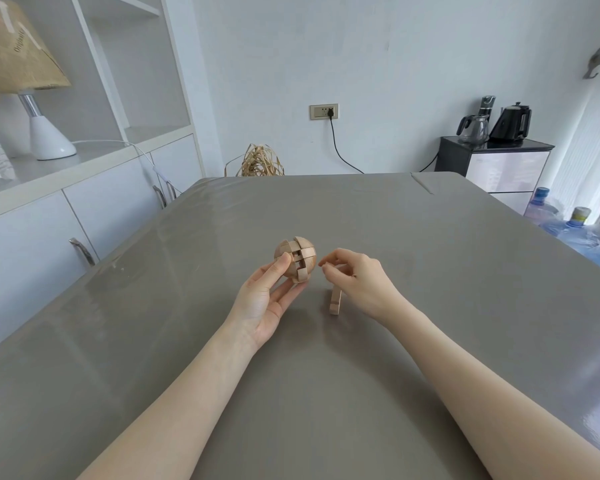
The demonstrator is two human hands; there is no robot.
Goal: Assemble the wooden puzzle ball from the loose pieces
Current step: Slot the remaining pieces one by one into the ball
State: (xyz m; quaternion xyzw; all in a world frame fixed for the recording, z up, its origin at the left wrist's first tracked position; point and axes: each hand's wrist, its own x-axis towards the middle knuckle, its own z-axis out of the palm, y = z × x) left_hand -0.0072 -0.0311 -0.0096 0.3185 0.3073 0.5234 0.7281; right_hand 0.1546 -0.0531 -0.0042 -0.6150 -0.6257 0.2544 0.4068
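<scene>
A: One head view. Item one?
B: Ball, nearly whole, was pinched in the left hand, gap turned up, likely for loading.
A: Item two?
B: Loose piece lay on the table; right hand hovered, empty, half-curled.

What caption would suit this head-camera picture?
Left hand cradles the nearly complete wooden puzzle ball; right hand hovers empty above one loose piece.

Single head-worn wide-angle view, looking forward and down across grey table, close over hands, wall beyond
</scene>
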